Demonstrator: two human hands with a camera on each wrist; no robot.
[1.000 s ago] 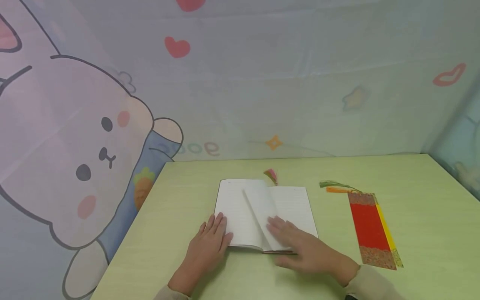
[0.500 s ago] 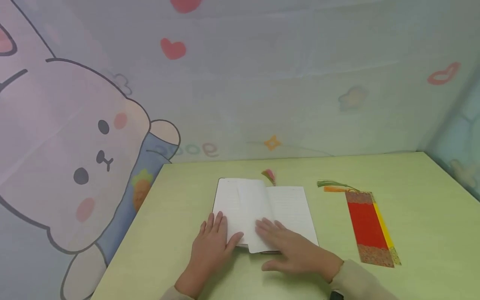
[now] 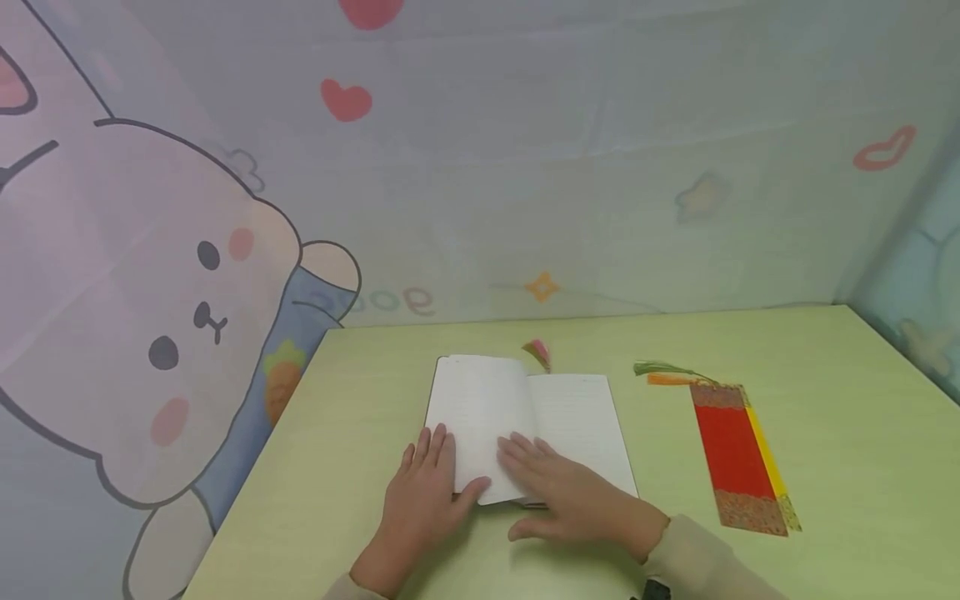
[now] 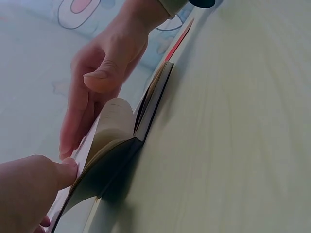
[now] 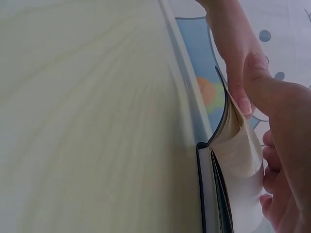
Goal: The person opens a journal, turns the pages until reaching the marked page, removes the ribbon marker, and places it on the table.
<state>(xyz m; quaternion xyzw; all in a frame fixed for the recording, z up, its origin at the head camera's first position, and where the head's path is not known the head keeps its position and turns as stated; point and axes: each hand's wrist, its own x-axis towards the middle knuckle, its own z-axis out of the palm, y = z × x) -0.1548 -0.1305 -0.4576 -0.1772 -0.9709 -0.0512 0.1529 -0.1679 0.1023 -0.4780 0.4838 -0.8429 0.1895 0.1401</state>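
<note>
From the head, we are resting our loose, flat left grip [image 3: 423, 500] on the left page [image 3: 480, 396] of an open notebook [image 3: 581, 417], and our loose right grip [image 3: 566, 493] is lying there too. A red bookmark [image 3: 735, 450] and a yellow bookmark [image 3: 768, 454] are lying on the surface [image 3: 862, 458], right of the right grip. From the left wrist, we are seeing the notebook tilting up under the left thumb [image 4: 65, 173]. From the right wrist, we are seeing the notebook's pages curling beside the right fingers [image 5: 270, 159].
</note>
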